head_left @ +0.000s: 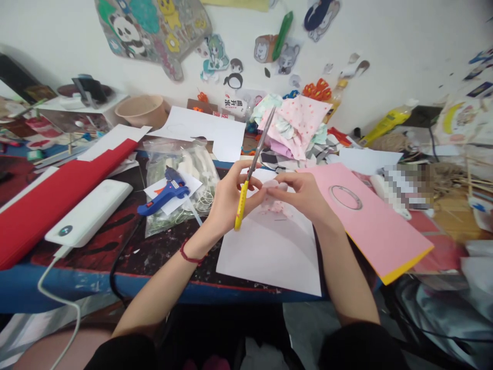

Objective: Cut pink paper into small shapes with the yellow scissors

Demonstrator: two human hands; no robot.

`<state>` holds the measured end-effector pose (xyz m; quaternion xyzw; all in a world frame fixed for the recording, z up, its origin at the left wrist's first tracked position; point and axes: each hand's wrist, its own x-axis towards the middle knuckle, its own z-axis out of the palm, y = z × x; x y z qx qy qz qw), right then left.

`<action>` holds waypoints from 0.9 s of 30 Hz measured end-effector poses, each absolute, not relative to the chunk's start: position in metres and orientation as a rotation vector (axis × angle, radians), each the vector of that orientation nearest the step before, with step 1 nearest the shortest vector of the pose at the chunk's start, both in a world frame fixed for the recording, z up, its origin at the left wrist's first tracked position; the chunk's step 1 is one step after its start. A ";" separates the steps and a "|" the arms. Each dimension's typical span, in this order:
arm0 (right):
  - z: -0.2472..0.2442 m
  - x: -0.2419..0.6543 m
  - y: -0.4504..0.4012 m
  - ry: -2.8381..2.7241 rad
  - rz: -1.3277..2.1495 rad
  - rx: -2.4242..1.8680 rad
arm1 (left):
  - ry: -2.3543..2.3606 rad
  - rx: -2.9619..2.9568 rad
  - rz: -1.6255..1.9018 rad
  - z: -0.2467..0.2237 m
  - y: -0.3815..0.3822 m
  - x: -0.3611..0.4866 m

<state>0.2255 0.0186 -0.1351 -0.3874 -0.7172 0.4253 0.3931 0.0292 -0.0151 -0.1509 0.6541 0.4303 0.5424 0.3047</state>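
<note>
My left hand (231, 198) holds scissors with yellow handles (241, 205), their blades pointing up and away. Its thumb also reaches toward a small, pale pinkish translucent piece (272, 189). The fingers of my right hand (304, 195) pinch that same piece from the other side, so the two hands nearly meet. Both are above a white sheet of paper (269, 257), on which small pink bits (278, 207) are partly visible beneath the fingers.
On the left are a blue glue gun (165, 192) on a plastic bag (154, 221), a white power bank (90, 213) and a red strip (65, 200). Pink card (370, 226) with a ring (345, 197) is at right. Patterned fabric (298, 121) is piled behind.
</note>
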 end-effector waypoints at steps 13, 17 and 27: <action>-0.144 0.225 0.021 -1.629 1.228 -0.886 | 1.048 1.520 1.505 -0.143 -0.017 0.028; -0.144 0.225 0.019 -1.669 1.221 -0.844 | 1.033 1.507 1.523 -0.140 -0.017 0.026; -0.147 0.206 0.012 -1.394 1.087 -0.790 | 1.016 1.356 1.520 -0.130 -0.017 0.032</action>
